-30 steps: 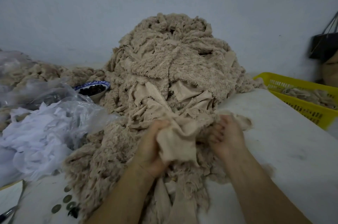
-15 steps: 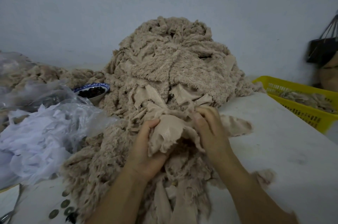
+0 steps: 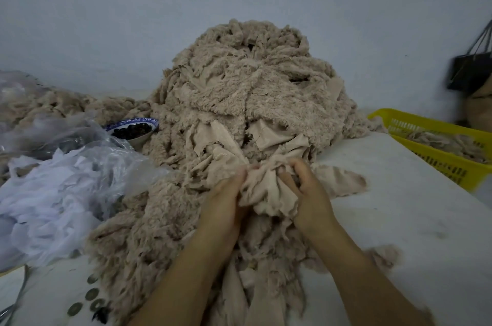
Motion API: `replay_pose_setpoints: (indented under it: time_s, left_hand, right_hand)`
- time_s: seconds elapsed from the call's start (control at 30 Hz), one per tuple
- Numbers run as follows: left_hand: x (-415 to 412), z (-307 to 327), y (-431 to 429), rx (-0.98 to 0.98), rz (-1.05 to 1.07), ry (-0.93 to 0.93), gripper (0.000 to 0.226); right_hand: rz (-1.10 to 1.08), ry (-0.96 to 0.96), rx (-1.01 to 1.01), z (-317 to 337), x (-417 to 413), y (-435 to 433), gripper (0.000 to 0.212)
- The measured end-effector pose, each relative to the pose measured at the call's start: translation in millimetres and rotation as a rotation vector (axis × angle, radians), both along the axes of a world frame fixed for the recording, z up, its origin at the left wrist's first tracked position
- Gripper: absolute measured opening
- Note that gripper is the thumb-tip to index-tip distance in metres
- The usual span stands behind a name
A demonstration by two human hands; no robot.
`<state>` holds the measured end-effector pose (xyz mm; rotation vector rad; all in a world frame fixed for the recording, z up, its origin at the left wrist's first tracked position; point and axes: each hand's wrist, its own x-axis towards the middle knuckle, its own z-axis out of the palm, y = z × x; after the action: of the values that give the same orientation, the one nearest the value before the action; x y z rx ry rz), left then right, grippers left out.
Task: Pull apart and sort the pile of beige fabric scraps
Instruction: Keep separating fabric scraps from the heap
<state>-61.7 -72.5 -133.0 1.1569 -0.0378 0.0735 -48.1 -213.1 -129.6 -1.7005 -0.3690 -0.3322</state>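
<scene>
A tall pile of beige fleecy fabric scraps (image 3: 250, 91) rises against the wall and spills toward me over the white table (image 3: 399, 206). At its foot both my hands grip one bunched smooth beige scrap (image 3: 269, 190). My left hand (image 3: 226, 200) holds the scrap's left side with curled fingers. My right hand (image 3: 306, 190) clutches its right side, fingers dug into the cloth. A flat beige scrap (image 3: 343, 179) lies on the table just right of my right hand.
A yellow plastic basket (image 3: 436, 155) with some beige scraps stands at the right edge. Clear plastic bags with white fabric (image 3: 53, 192) fill the left. A blue-rimmed bowl (image 3: 133, 128) of dark bits sits behind them. Several coins (image 3: 90, 296) lie front left. A dark bag (image 3: 471, 73) hangs at the far right.
My hands have drawn closer together around the bunched scrap. My right hand came down from on top of the pile's edge and now grips the scrap from the right.
</scene>
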Motion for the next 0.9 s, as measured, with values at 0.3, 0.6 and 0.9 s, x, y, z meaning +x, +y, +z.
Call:
replay_pose_setpoints:
  time_s: [0.3,0.6,0.9]
  left_hand:
    - [6.5,0.6,14.6,-0.133,0.093,-0.047,0.050]
    - [11.8,-25.0,8.2,0.841,0.145,-0.162,0.030]
    - [10.1,-25.7,6.6,1.078,0.074,-0.215,0.007]
  right_hand:
    - [0.172,0.534,0.478,8.4,14.8,-25.7,0.017]
    - [-0.186,0.255,0.222,-11.3,20.6,-25.5,0.025]
    - [-0.076,-0.071,-0.409,-23.1,13.2,-5.3,0.005]
